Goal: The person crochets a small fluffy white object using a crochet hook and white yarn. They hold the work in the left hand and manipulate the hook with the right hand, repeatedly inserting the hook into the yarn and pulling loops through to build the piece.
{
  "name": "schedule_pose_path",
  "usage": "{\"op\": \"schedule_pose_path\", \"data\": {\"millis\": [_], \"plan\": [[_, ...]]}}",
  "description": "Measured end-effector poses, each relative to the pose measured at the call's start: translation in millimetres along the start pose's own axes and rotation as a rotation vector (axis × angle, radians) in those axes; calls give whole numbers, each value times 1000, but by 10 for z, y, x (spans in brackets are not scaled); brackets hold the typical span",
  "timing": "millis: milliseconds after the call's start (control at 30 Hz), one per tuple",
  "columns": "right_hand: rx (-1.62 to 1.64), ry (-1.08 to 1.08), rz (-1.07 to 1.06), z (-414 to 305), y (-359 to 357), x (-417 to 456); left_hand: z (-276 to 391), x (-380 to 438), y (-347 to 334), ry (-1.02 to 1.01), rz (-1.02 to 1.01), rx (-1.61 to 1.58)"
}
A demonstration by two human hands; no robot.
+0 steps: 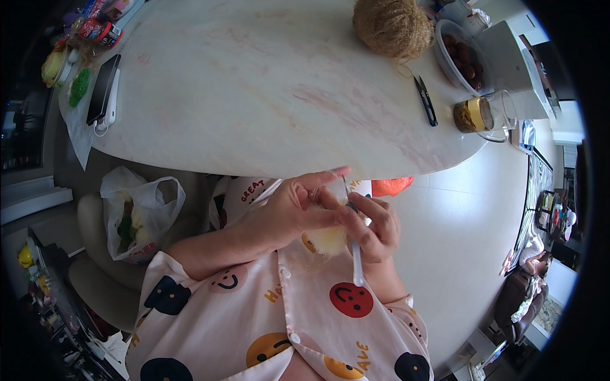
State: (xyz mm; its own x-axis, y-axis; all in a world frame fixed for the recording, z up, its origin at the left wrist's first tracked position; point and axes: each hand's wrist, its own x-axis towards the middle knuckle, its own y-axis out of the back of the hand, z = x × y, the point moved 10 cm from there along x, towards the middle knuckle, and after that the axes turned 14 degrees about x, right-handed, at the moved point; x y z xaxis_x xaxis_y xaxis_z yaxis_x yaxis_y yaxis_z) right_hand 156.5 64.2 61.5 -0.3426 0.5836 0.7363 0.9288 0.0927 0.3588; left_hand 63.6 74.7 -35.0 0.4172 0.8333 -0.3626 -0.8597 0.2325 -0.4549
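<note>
Close to the table's near edge, my left hand (310,200) pinches a small piece of fuzzy, pale yellow knitting or crochet work (328,240), with yarn running over its raised index finger. My right hand (374,226) grips a crochet hook (356,264) with a whitish handle; its thin metal tip points up beside the left fingers. The two hands touch or nearly touch, and the fingers hide part of the work. A large ball of fuzzy tan yarn (393,28) sits at the table's far right, with black thread snips (425,101) lying nearer me.
The marble-look table (238,95) bears a glass mug (495,114) and a plastic bowl of brownish round fruit (443,62) at right, a phone (103,90) and a red-labelled jar (101,32) at left. A plastic bag (143,205) rests on a chair. A person (536,262) is far right.
</note>
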Motion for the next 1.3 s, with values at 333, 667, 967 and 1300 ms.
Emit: {"op": "schedule_pose_path", "data": {"millis": [333, 667, 967, 1300], "plan": [[995, -695, 496, 655, 115, -401, 34, 5, -196, 109, -246, -236], [74, 4, 14, -42, 39, -16, 134, -24, -65, 13, -31, 164], [1534, -852, 647, 806, -97, -406, 28, -1, -135, 110, -245, -112], [112, -153, 47, 113, 69, -44, 112, -10, -31, -68, -29, 152]]}}
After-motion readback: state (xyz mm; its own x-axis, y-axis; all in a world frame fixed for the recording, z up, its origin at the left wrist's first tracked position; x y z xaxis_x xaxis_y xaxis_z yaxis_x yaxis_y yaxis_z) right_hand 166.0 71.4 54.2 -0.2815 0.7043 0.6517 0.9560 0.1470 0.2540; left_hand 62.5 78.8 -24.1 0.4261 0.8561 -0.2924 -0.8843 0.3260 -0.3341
